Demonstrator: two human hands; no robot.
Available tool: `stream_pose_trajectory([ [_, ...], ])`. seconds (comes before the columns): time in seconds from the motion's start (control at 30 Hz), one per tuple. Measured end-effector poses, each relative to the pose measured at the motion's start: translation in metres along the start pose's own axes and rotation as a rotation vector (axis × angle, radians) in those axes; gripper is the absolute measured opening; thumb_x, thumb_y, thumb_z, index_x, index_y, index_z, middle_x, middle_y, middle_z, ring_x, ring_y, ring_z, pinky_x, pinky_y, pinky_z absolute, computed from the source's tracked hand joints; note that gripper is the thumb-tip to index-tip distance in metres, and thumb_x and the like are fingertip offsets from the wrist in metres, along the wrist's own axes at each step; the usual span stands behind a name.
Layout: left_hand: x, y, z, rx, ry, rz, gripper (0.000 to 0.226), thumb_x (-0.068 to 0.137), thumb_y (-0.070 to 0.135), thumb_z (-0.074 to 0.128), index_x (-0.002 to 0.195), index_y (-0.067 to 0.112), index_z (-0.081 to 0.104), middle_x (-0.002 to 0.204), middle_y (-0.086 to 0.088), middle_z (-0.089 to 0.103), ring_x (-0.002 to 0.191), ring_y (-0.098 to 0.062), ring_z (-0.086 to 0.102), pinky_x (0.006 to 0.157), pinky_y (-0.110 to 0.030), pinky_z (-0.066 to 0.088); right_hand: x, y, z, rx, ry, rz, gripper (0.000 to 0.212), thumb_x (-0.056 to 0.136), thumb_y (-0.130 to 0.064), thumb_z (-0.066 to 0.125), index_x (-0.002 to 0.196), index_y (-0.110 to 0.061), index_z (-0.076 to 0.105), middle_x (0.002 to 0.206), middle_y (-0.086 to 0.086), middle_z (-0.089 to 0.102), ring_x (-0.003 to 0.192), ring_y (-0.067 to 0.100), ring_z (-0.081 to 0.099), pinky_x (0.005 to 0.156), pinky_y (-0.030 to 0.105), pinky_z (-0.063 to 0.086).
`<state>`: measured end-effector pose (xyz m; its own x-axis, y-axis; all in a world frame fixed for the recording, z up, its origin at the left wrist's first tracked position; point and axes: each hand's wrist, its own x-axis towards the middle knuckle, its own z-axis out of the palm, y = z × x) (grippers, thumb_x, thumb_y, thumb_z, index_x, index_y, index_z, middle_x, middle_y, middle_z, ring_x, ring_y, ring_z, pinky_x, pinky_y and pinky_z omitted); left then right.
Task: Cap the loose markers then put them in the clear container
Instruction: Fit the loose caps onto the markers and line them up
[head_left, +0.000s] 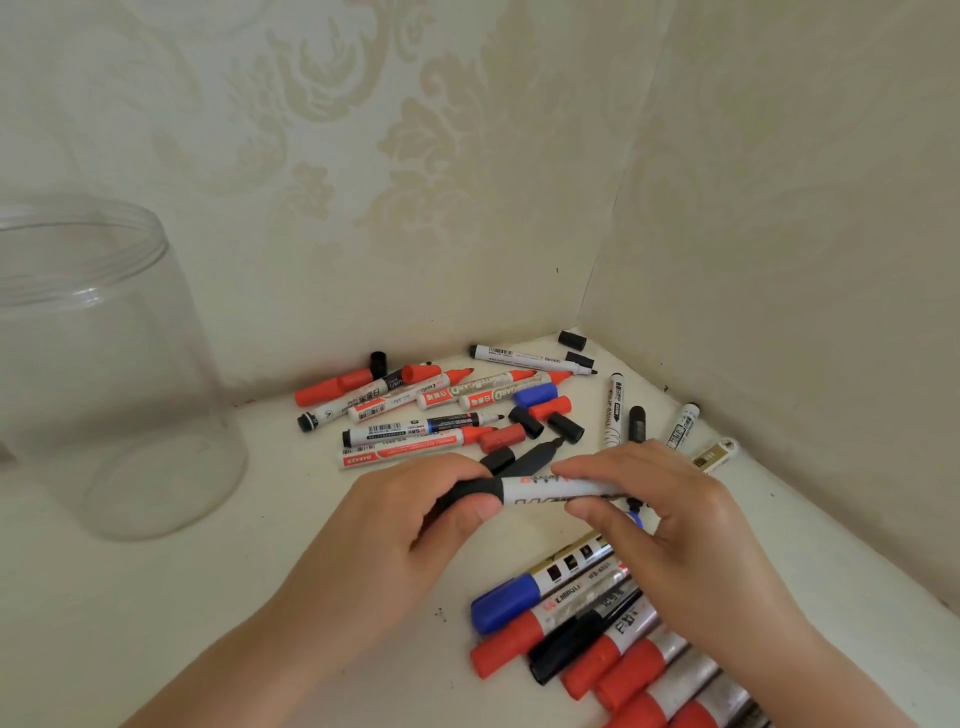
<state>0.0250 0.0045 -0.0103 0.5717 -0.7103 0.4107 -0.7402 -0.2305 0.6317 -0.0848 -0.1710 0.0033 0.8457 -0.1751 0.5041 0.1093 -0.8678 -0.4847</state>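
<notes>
Both forearms enter from the bottom of the frame and meet just below centre, above a white tabletop (156, 597). The left hand (415, 519) curls its fingers and thumb around the black cap (475, 491) of a white-barrelled marker (550, 491), which lies roughly level between the two hands. The right hand (660, 514) pinches the barrel from the other side, fingertips on top and thumb underneath, with its wrist angled toward the lower right. The cap sits against the barrel's end; whether it is fully seated cannot be told.

At the left edge of the frame stands a clear container (104, 374), upright with its wide threaded mouth open; nothing shows inside it. It stands well apart from the hands.

Beyond the hands, toward the corner of the patterned walls (467, 156), loose markers (415, 410) lie scattered in the upper middle of the tabletop, several with bare tips, mixed with separate red, blue and black caps (566, 427). A few more white markers (683, 426) lie to the right along the wall.

At the lower right, under the right forearm, a row of capped markers (571, 639) lies side by side, caps pointing left: one blue, one black and several red.
</notes>
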Motion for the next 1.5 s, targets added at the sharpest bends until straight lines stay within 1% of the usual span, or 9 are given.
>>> stream_pose_trajectory([
  [0.1,0.005,-0.005,-0.005,-0.014,0.080,-0.072,0.004,0.079,0.046,0.050,0.080,0.050,0.051,0.089,0.032,0.058,0.082,0.014,0.053,0.069,0.000,0.037,0.000,0.006,-0.014,-0.056,0.071,0.068,0.020,0.077,-0.039,0.061,0.096,-0.039,0.066,0.081,-0.024,0.065,0.085,-0.006,0.054,0.078,0.020,0.044],
  [0.23,0.006,-0.026,-0.010,-0.113,0.192,-0.224,0.022,0.080,0.025,0.068,0.083,0.042,0.054,0.094,0.038,0.057,0.084,0.014,0.057,0.069,0.002,0.036,-0.004,0.021,-0.029,0.078,0.140,0.265,0.030,0.079,-0.016,0.067,0.088,-0.045,0.063,0.097,-0.032,0.060,0.090,-0.008,0.055,0.072,0.001,0.037],
  [0.37,0.007,-0.035,-0.012,-0.109,0.224,-0.288,0.024,0.077,0.025,0.067,0.085,0.042,0.052,0.091,0.030,0.065,0.087,0.010,0.059,0.070,-0.001,0.037,-0.004,0.019,-0.031,0.059,0.125,0.287,0.032,0.079,-0.017,0.067,0.087,-0.048,0.061,0.100,-0.034,0.058,0.091,-0.008,0.054,0.071,-0.001,0.035],
  [0.57,0.007,-0.045,-0.006,0.236,0.128,-0.288,0.023,0.074,0.019,0.072,0.085,0.033,0.058,0.086,0.020,0.055,0.087,-0.009,0.049,0.072,-0.013,0.033,-0.004,0.022,-0.028,-0.037,0.134,0.253,0.041,0.076,-0.013,0.069,0.087,-0.050,0.057,0.079,-0.032,0.062,0.089,-0.018,0.049,0.076,-0.003,0.033],
  [0.8,0.005,-0.042,0.001,0.441,0.093,-0.230,0.033,0.072,0.018,0.075,0.104,0.020,0.065,0.104,0.000,0.059,0.100,-0.024,0.049,0.086,-0.034,0.040,-0.004,0.021,-0.024,-0.099,0.140,0.272,0.030,0.076,-0.016,0.069,0.092,-0.040,0.065,0.079,-0.037,0.054,0.095,-0.013,0.048,0.086,0.048,0.045],
  [0.93,0.013,-0.024,0.002,0.366,0.069,-0.128,0.029,0.083,0.022,0.064,0.110,0.028,0.060,0.109,0.017,0.051,0.111,-0.009,0.043,0.089,-0.019,0.027,-0.004,0.021,-0.026,-0.116,0.154,0.267,0.029,0.075,-0.014,0.070,0.094,-0.035,0.067,0.081,-0.035,0.051,0.085,0.002,0.056,0.084,0.052,0.046],
  [1.07,0.031,-0.016,0.009,0.335,0.039,-0.123,0.024,0.085,0.025,0.059,0.109,0.029,0.061,0.105,0.015,0.063,0.104,-0.007,0.053,0.088,-0.023,0.039,-0.004,0.023,-0.026,-0.167,0.153,0.224,0.027,0.074,-0.011,0.072,0.094,-0.029,0.069,0.081,-0.034,0.051,0.082,0.013,0.059,0.081,0.053,0.047],
  [1.33,0.065,-0.008,0.028,0.462,-0.188,-0.176,0.034,0.085,0.033,0.059,0.117,0.027,0.051,0.111,0.006,0.061,0.100,-0.012,0.055,0.086,-0.029,0.046,-0.006,0.033,-0.029,-0.179,0.231,0.269,0.027,0.075,-0.011,0.071,0.094,-0.030,0.069,0.079,-0.023,0.056,0.087,0.017,0.060,0.081,0.052,0.047],
  [1.5,0.060,-0.014,0.023,0.281,-0.074,-0.167,0.036,0.090,0.021,0.054,0.125,0.028,0.047,0.115,0.007,0.055,0.099,-0.007,0.050,0.082,-0.018,0.038,-0.006,0.033,-0.031,-0.139,0.220,0.290,0.026,0.077,-0.014,0.069,0.095,-0.033,0.067,0.082,-0.021,0.060,0.088,0.013,0.058,0.084,0.050,0.046],
])
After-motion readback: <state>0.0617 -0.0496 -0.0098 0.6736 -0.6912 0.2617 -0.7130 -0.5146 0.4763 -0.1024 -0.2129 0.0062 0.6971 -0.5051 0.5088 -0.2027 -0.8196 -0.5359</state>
